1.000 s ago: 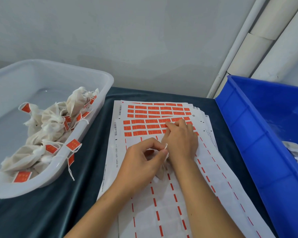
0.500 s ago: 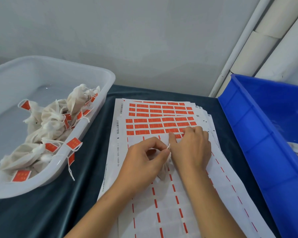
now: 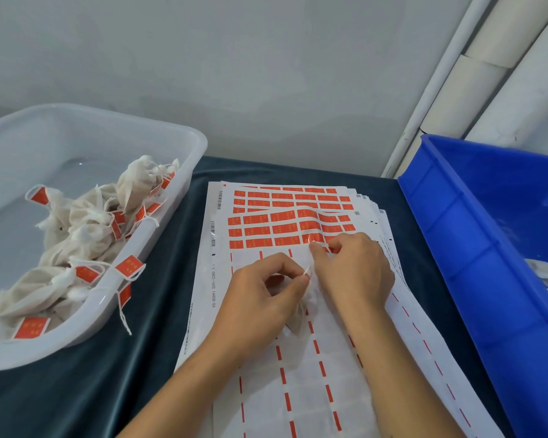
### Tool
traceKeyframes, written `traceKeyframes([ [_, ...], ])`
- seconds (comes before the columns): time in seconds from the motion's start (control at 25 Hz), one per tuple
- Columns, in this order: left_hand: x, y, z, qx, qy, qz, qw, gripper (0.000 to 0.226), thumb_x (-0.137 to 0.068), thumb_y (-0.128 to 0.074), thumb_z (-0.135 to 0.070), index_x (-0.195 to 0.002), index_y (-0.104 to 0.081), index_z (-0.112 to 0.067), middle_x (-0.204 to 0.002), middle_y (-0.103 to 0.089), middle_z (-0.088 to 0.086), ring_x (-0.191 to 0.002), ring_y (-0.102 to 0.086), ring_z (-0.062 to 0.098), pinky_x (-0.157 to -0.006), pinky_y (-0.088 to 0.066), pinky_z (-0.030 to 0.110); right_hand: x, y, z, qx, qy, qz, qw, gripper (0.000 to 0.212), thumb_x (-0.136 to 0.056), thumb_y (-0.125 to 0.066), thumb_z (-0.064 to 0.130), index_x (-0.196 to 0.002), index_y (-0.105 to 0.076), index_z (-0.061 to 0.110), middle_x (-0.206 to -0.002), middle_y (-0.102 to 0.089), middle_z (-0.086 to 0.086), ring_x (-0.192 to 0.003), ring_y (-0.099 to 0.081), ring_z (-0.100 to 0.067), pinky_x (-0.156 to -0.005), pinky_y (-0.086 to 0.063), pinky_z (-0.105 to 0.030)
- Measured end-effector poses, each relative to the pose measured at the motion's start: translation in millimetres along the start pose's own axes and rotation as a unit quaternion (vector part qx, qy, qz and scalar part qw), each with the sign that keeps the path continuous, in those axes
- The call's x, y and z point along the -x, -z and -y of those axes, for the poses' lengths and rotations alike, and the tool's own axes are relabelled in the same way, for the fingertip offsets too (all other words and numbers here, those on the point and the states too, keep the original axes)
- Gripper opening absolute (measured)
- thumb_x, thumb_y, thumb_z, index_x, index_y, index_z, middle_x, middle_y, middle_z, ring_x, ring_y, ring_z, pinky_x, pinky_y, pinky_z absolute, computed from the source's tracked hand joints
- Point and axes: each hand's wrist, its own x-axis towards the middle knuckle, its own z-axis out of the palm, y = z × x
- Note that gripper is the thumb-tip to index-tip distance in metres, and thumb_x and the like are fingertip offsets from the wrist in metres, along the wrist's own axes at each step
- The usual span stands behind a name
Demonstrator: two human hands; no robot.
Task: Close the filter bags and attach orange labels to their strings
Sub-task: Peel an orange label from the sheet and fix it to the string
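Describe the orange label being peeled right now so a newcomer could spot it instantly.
Start at the stack of label sheets lying between the white tub and the blue bin. Follow the lowest full orange row rightward to the right hand. The label there is lifting, glossy and curled; its neighbours lie flat.

Desk (image 3: 114,390): I see dark teal cloth, velvety and matt, with a soft nap.
Label sheets (image 3: 301,390): I read thin white paper at centre; the peeled backing is smooth with a faint sheen.
Orange labels (image 3: 257,230): glossy paper stickers; a lifted patch at 12 o'clock from my hands catches light.
Clear tub (image 3: 184,172): translucent plastic at 9 o'clock, smooth, slightly glossy.
Filter bags (image 3: 86,222): off-white woven cloth, matt, crumpled, with thin white cotton-like strings.
Blue crate (image 3: 475,279): hard plastic at 3 o'clock, smooth, semi-gloss.
Wall (image 3: 234,74): matt, pale, painted-looking.
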Motion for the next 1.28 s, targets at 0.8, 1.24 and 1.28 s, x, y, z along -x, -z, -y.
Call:
traceKeyframes([
  [0.8, 0.7, 1.7, -3.5, 0.003, 0.013, -0.002, 1.0, 0.013, -0.097, -0.072, -0.031, -0.084, -0.072, -0.034, -0.092, -0.072, -0.023, -0.096, -0.069, 0.004, -0.095, -0.058, 0.028, -9.9, 7.7, -0.8, 0.077, 0.032, 0.04, 0.996, 0.024, -0.092, -0.069, 0.052, -0.078, -0.071, 0.033, -0.076, -0.066, 0.015, -0.051, -0.048, -0.007, -0.051, -0.027, -0.016],
  [1.24, 0.9, 1.8, -3.0, 0.005, 0.008, 0.0, 1.0, 0.012, -0.097, -0.072, -0.031, -0.085, -0.072, -0.034, -0.092, -0.072, -0.022, -0.095, -0.069, 0.002, -0.094, -0.058, 0.028, 2.1, 0.0, -2.2, 0.07, 0.054, -0.015, 0.996, 0.023, -0.095, -0.066, 0.047, -0.085, -0.075, 0.029, -0.087, -0.076, 0.009, -0.048, -0.041, -0.005, -0.05, -0.026, -0.012],
  [1.28, 0.8, 1.6, -2.4, 0.005, 0.007, -0.001, 1.0, 0.012, -0.097, -0.072, -0.031, -0.085, -0.072, -0.035, -0.092, -0.072, -0.023, -0.095, -0.069, 0.002, -0.093, -0.058, 0.027, 3.3, -0.3, -1.8, 0.065, 0.052, -0.018, 0.996, 0.024, -0.095, -0.066, 0.048, -0.083, -0.075, 0.029, -0.085, -0.076, 0.009, -0.048, -0.042, -0.005, -0.051, -0.026, -0.012],
])
